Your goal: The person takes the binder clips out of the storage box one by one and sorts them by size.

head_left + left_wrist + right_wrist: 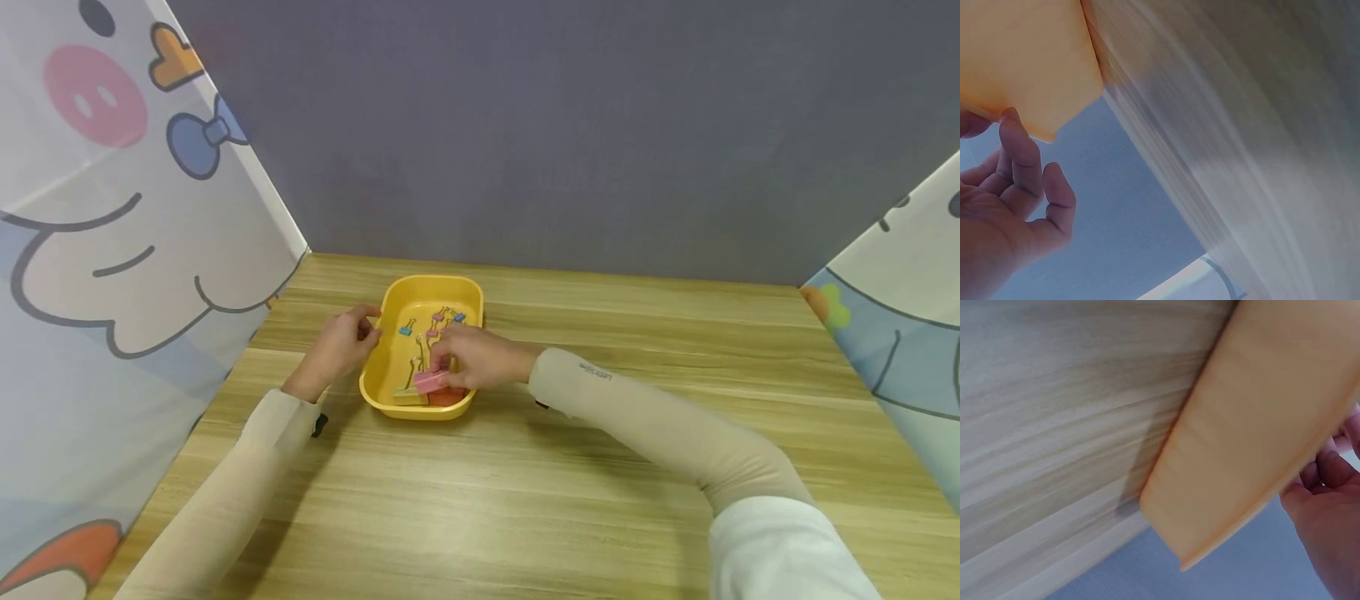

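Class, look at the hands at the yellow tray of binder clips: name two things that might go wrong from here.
1. The right hand pinches a pink binder clip low over the yellow tray; if its hold slips, the clip might snap shut on a fingertip.
2. The left hand only touches the tray's rim, so the tray may slide on the smooth wooden table.

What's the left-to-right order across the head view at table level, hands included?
Cartoon curtain → left hand → yellow tray → right hand, its grip on a pink binder clip → bare wooden table → second curtain.
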`<state>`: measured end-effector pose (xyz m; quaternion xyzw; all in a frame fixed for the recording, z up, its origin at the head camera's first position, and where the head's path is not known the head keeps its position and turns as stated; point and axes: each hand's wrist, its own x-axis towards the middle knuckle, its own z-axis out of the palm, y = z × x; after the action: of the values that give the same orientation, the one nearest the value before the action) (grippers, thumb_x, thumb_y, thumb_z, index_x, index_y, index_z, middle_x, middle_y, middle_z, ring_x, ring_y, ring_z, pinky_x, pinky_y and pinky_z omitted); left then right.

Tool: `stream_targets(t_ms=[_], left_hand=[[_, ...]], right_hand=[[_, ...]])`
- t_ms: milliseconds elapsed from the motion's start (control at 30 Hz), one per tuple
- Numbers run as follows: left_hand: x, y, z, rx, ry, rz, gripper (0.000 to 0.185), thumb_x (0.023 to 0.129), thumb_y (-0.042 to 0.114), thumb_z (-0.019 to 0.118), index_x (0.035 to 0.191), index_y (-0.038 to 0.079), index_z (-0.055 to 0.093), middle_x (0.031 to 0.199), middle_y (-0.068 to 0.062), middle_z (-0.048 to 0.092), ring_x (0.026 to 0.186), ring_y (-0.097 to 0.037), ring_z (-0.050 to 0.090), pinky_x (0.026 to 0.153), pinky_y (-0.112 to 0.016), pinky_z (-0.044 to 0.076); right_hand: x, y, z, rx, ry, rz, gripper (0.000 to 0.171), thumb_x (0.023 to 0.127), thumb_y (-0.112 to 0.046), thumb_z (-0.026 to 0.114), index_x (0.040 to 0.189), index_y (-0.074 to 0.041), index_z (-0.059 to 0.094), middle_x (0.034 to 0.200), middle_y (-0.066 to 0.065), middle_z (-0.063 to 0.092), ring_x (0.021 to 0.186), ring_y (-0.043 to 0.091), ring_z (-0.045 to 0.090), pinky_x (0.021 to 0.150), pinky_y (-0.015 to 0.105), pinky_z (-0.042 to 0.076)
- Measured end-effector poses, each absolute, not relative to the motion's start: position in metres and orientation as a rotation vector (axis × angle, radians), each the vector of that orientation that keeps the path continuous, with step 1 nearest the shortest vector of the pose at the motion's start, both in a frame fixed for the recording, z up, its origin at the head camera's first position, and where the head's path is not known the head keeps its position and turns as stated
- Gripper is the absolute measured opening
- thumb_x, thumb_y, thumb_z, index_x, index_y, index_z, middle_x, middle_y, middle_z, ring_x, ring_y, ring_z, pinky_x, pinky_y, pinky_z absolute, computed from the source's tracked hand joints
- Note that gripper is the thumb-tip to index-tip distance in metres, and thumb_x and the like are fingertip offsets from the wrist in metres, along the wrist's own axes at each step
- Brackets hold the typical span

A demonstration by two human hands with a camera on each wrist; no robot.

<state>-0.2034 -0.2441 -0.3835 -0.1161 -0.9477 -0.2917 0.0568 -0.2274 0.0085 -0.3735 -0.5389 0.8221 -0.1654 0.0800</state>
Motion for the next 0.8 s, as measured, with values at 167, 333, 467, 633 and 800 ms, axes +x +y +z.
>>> stream_targets(t_ms=[167, 333, 467, 633, 800], left_hand=[[-0.204, -0.244, -0.384, -0.367, -2.86, -0.879, 0.032, 0.09, 0.005, 0.059, 0.119, -0.008, 0.055, 0.078, -0.011, 0.061, 0.065, -0.021, 0.055, 0.06, -0.033, 0.047], [-0.203, -0.244, -0.384, -0.366, -2.863, -0.896, 0.032, 0.089, 0.004, 0.059, 0.119, -0.008, 0.055, 0.078, -0.012, 0.06, 0.065, -0.021, 0.054, 0.059, -0.034, 0.047], [-0.203, -0.245, -0.385, -0.367, -2.866, -0.899, 0.033, 0.089, 0.004, 0.059, 0.119, -0.008, 0.055, 0.079, -0.012, 0.06, 0.064, -0.021, 0.054, 0.059, -0.034, 0.047], [-0.204, -0.246, -0.386, -0.368, -2.87, -0.904, 0.033, 0.09, 0.004, 0.059, 0.12, -0.008, 0.055, 0.08, -0.012, 0.06, 0.065, -0.021, 0.053, 0.059, -0.034, 0.047], [-0.203, -0.246, -0.386, -0.366, -2.872, -0.902, 0.033, 0.09, 0.005, 0.059, 0.12, -0.007, 0.055, 0.08, -0.011, 0.06, 0.065, -0.02, 0.053, 0.06, -0.034, 0.047]], right_hand=[[-0.224, 0.015, -0.365, -1.648, 2.495, -0.57, 0.008, 0.085, -0.026, 0.071, 0.089, -0.021, 0.066, 0.088, -0.011, 0.056, 0.092, 0.01, 0.047, 0.087, 0.027, 0.036], [-0.224, 0.023, -0.365, -1.725, 2.503, -0.72, 0.008, 0.086, -0.024, 0.069, 0.093, -0.019, 0.068, 0.097, -0.009, 0.058, 0.098, 0.01, 0.047, 0.09, 0.026, 0.036], [-0.227, 0.03, -0.366, -1.82, 2.516, -0.815, 0.01, 0.086, -0.022, 0.069, 0.094, -0.016, 0.069, 0.098, -0.006, 0.058, 0.097, 0.013, 0.049, 0.091, 0.026, 0.036], [-0.229, 0.04, -0.362, -1.848, 2.556, -0.835, 0.011, 0.086, -0.022, 0.071, 0.093, -0.015, 0.068, 0.096, -0.005, 0.057, 0.091, 0.014, 0.05, 0.087, 0.026, 0.039], [-0.231, 0.054, -0.36, -1.825, 2.602, -0.86, 0.011, 0.085, -0.021, 0.072, 0.093, -0.014, 0.069, 0.095, -0.004, 0.058, 0.09, 0.014, 0.051, 0.083, 0.026, 0.042]])
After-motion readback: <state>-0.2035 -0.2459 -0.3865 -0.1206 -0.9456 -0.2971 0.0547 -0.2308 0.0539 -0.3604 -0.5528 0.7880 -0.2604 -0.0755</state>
